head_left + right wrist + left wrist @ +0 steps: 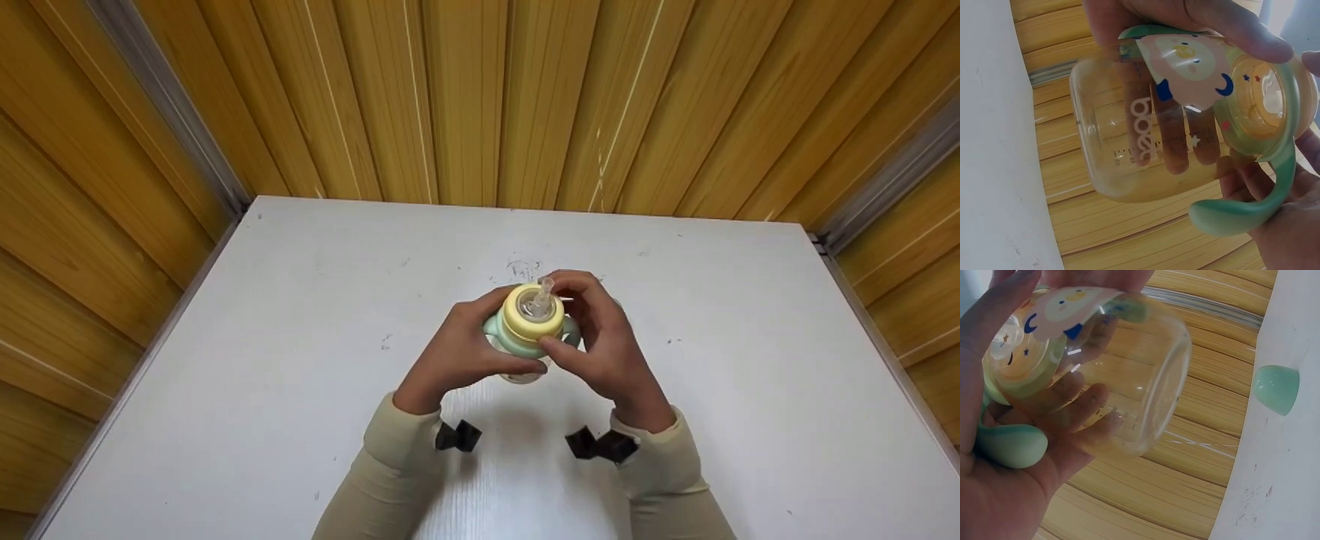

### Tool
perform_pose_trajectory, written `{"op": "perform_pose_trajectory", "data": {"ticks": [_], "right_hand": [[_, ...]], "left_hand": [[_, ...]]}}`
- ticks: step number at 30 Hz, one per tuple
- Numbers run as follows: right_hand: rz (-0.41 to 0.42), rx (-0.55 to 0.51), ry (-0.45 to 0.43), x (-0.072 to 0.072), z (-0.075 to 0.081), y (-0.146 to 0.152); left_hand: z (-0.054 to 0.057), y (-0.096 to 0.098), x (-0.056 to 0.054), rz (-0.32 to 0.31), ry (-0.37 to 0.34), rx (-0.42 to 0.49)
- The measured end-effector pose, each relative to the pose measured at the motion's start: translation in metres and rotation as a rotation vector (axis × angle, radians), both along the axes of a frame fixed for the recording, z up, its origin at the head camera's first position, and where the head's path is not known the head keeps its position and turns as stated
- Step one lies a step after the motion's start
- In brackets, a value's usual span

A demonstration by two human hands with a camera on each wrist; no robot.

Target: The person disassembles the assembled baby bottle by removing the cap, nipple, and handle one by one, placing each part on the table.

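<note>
Both hands hold a clear baby bottle (517, 345) with a yellow top ring (515, 319), raised over the table. A transparent spout (545, 292) sticks up from the ring. My left hand (461, 346) wraps the bottle's body, its fingers showing through the clear wall in the left wrist view. My right hand (606, 341) grips around the yellow ring, with the thumb at its near edge. Curved green handles (1241, 216) flank the bottle. The clear body (1109, 129) carries a cartoon print and measuring marks. A green dome-shaped cap (1278, 389) sits on the table in the left wrist view.
The white table (262, 360) has scuff marks near its far side. Wood-patterned panels (465, 105) rise behind it and at both sides. Black wrist mounts (459, 435) jut inward from the sleeves.
</note>
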State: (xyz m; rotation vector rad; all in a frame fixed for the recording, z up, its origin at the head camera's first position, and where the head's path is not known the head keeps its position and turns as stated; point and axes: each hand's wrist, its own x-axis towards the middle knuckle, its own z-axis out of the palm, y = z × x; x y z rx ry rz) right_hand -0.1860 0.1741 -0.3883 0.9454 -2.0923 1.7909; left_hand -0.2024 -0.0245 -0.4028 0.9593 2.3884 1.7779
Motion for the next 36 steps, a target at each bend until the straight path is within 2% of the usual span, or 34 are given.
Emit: {"op": "perform_pose_trajectory", "data": {"ticks": [12,23,29,36], "right_hand": [[-0.039,-0.023,-0.004,0.0008,0.0003,-0.0021],[0.02,0.004,0.009,-0.0002,0.0005,0.0016],[0.012,0.026,-0.022,0.0011,0.0014,0.0022],[0.005,0.036,-0.01,0.0013,0.0012,0.0022]], "left_hand": [[0.0002,0.0008,0.001,0.01,0.004,-0.007],[-0.0003,0.001,0.0003,0.004,-0.007,-0.002],[-0.0004,0.001,0.0001,0.002,-0.005,0.001],[0.0003,0.0015,0.0005,0.002,-0.006,-0.005]]}}
